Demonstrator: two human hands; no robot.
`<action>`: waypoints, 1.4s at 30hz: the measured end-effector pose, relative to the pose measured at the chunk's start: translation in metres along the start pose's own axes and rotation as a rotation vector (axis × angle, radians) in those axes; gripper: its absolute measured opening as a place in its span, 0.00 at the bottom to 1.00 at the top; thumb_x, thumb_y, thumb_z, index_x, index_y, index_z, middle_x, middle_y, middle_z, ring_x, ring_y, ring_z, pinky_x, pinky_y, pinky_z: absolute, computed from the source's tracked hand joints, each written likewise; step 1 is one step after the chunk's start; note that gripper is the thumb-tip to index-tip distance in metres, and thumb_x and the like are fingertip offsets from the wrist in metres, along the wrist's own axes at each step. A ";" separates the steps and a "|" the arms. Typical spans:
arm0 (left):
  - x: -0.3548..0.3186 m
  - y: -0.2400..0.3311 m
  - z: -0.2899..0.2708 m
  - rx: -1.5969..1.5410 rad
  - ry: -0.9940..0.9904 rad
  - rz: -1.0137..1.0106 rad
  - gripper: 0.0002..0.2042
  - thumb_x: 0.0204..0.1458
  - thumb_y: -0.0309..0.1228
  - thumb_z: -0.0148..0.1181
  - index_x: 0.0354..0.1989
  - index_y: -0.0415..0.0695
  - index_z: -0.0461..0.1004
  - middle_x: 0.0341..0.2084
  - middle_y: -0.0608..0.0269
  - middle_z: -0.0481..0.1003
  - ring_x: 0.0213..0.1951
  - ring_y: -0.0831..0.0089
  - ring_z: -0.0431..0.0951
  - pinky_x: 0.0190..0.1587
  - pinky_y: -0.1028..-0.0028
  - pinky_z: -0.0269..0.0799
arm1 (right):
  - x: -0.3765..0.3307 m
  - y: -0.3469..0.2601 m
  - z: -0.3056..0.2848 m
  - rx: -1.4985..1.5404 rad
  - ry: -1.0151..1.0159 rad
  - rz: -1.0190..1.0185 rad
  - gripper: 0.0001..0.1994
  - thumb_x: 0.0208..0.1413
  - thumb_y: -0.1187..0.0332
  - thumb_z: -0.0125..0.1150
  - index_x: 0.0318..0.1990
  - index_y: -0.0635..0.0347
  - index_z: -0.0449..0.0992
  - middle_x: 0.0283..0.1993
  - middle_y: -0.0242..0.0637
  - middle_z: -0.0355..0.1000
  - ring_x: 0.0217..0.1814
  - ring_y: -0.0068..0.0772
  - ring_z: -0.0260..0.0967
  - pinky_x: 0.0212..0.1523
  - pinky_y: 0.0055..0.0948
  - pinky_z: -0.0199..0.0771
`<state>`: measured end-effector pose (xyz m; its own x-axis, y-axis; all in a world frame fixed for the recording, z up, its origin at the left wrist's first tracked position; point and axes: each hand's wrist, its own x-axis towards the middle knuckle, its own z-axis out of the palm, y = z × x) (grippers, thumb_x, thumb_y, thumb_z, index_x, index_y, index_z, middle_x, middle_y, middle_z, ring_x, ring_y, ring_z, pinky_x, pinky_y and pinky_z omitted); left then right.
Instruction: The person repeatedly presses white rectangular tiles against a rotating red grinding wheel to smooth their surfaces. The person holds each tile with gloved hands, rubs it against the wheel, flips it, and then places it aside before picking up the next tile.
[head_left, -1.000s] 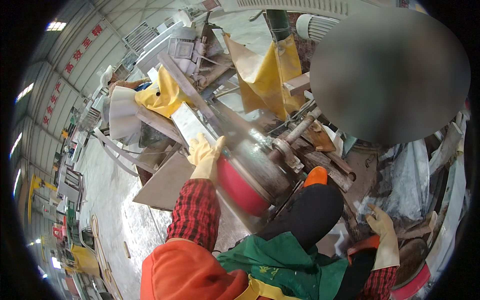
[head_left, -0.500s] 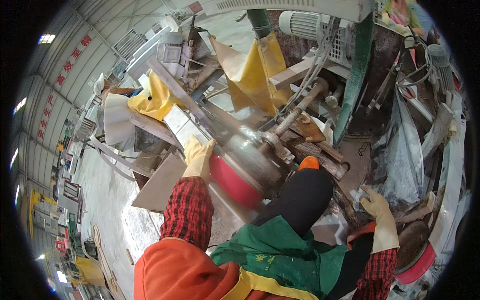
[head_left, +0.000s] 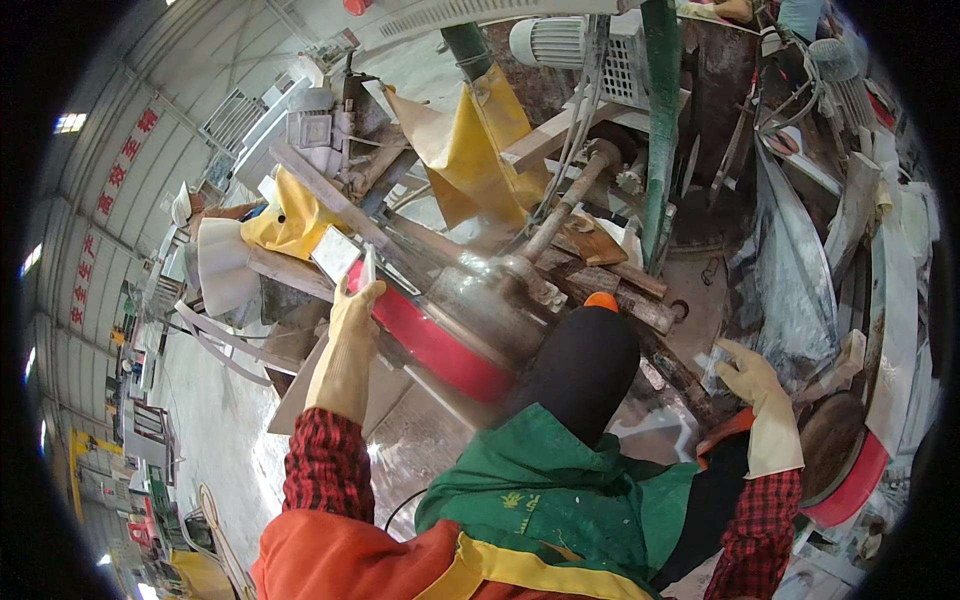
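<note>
My left hand [head_left: 347,335], in a cream rubber glove, is at the far left end of a large wheel with a red rim [head_left: 450,357]. Its fingers are stretched and apart, close to the red rim; whether they touch it I cannot tell. Just beyond the fingertips is a white rectangular piece [head_left: 338,252]. The wheel's metal hub [head_left: 505,290] looks blurred, on a rusty shaft [head_left: 568,212]. My right hand [head_left: 755,390], gloved the same way, hovers or rests by my right knee with fingers spread and nothing in them.
A second red-rimmed wheel [head_left: 858,485] lies at the lower right. Yellow sheeting [head_left: 470,150] hangs behind the wheel, near a grey motor [head_left: 550,42] and a green post [head_left: 662,130]. Wooden beams [head_left: 640,305] lie beyond my knee. A flat board [head_left: 300,395] stands left of the wheel.
My left hand has drawn back left and toward me along the rim, baring more of the red surface. My right hand stays by my knee. The whole view has shifted slightly.
</note>
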<state>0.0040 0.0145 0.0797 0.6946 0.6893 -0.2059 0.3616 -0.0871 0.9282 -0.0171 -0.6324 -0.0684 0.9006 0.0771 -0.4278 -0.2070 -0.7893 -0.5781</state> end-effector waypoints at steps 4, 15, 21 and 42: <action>-0.051 0.034 0.022 0.056 -0.206 0.102 0.52 0.44 0.30 0.72 0.81 0.57 0.52 0.70 0.53 0.68 0.60 0.60 0.73 0.55 0.61 0.72 | -0.005 -0.024 -0.001 0.219 0.039 -0.122 0.29 0.64 0.56 0.64 0.71 0.49 0.71 0.61 0.49 0.78 0.58 0.43 0.77 0.58 0.40 0.76; -0.151 0.100 0.294 0.413 -1.142 0.909 0.52 0.40 0.30 0.76 0.78 0.49 0.56 0.70 0.48 0.64 0.69 0.55 0.68 0.72 0.62 0.64 | -0.002 -0.089 -0.022 1.300 0.220 -0.390 0.39 0.71 0.52 0.61 0.80 0.56 0.50 0.66 0.56 0.72 0.61 0.42 0.76 0.59 0.42 0.81; -0.277 0.068 0.389 0.534 -1.459 1.246 0.54 0.40 0.38 0.80 0.78 0.47 0.54 0.69 0.47 0.65 0.71 0.53 0.65 0.73 0.61 0.64 | -0.014 -0.045 -0.031 1.385 0.792 -0.422 0.32 0.66 0.72 0.64 0.75 0.61 0.57 0.65 0.42 0.72 0.63 0.35 0.72 0.59 0.37 0.78; -0.253 0.039 0.413 0.090 -1.515 0.182 0.22 0.73 0.43 0.52 0.65 0.39 0.71 0.50 0.61 0.80 0.49 0.75 0.80 0.53 0.70 0.78 | -0.013 -0.029 -0.080 1.381 1.036 -0.220 0.21 0.66 0.60 0.69 0.57 0.68 0.80 0.40 0.36 0.83 0.33 0.19 0.77 0.35 0.19 0.77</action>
<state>0.0991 -0.4609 0.0402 0.6746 -0.6912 -0.2594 0.2002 -0.1669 0.9654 0.0078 -0.6597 0.0097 0.6910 -0.7228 -0.0005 0.2934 0.2812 -0.9137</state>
